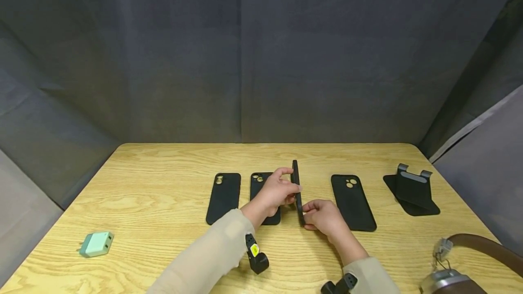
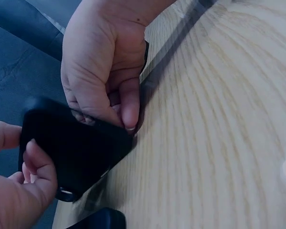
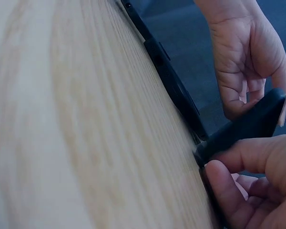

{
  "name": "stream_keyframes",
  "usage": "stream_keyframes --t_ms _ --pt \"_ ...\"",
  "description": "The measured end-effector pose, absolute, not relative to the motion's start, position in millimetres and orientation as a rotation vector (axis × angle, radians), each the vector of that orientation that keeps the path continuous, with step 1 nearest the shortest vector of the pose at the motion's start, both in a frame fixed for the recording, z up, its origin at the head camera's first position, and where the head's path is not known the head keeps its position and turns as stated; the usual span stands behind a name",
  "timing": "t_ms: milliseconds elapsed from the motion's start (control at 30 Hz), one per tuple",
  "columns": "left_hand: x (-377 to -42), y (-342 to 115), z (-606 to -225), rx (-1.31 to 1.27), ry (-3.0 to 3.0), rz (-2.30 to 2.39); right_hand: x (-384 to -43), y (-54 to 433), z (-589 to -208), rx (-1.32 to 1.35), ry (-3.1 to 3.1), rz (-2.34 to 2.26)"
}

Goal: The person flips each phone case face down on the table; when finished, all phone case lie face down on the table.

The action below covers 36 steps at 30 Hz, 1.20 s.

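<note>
Both hands hold a black phone case [image 1: 298, 201] turned up on its edge over the middle of the table. My left hand [image 1: 279, 192] grips the far part of it, thumb on one side and fingers on the other. Its near lower corner is pinched between the thumb and fingers of my right hand [image 1: 324, 217]. In the left wrist view the broad dark face of the held case [image 2: 81, 148] shows. A second black case [image 1: 265, 212] lies flat, partly hidden under my left hand. Just right of my right hand lies another black case [image 1: 353, 203] with camera holes.
One more black case [image 1: 224, 198] lies flat to the left. A black folding stand [image 1: 414, 189] is at the far right. Brown headphones [image 1: 453, 280] sit in the near right corner, and a pale green charger plug [image 1: 96, 244] at the left. A dark curtain [image 1: 241, 58] hangs behind the table.
</note>
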<state>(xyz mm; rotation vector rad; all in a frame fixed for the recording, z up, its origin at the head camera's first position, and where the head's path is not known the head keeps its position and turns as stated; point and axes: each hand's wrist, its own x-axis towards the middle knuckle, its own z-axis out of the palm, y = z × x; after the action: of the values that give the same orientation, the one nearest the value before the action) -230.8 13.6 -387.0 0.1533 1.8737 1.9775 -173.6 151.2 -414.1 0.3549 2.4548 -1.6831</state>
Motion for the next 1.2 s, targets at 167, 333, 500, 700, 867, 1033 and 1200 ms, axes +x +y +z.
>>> stream_keyframes --t_ms 167,333,500,700,867,1033,1200 --pt "-229.2 15.6 -386.9 0.127 1.859 1.988 -171.9 151.2 -413.0 0.339 2.474 -1.656" --pt "-228.9 18.7 -388.1 0.116 1.865 1.989 -166.8 154.0 -408.9 0.336 2.476 -1.649" --pt "-227.8 21.7 -387.3 0.118 1.876 1.989 -162.7 160.2 -398.6 0.295 2.472 -1.672" --pt "-227.3 22.6 -386.8 0.116 1.883 1.984 -156.8 166.2 -382.2 0.114 2.401 -1.783" --pt "-226.5 22.3 -386.0 0.13 1.895 1.974 -155.1 164.4 -378.4 0.021 2.338 -1.81" --pt "-225.4 22.7 -385.6 0.167 1.928 1.96 -157.1 157.3 -378.1 0.066 2.388 -1.796" --pt "-226.5 23.8 -387.3 0.179 1.958 1.942 -158.9 151.5 -377.5 0.142 2.417 -1.816"
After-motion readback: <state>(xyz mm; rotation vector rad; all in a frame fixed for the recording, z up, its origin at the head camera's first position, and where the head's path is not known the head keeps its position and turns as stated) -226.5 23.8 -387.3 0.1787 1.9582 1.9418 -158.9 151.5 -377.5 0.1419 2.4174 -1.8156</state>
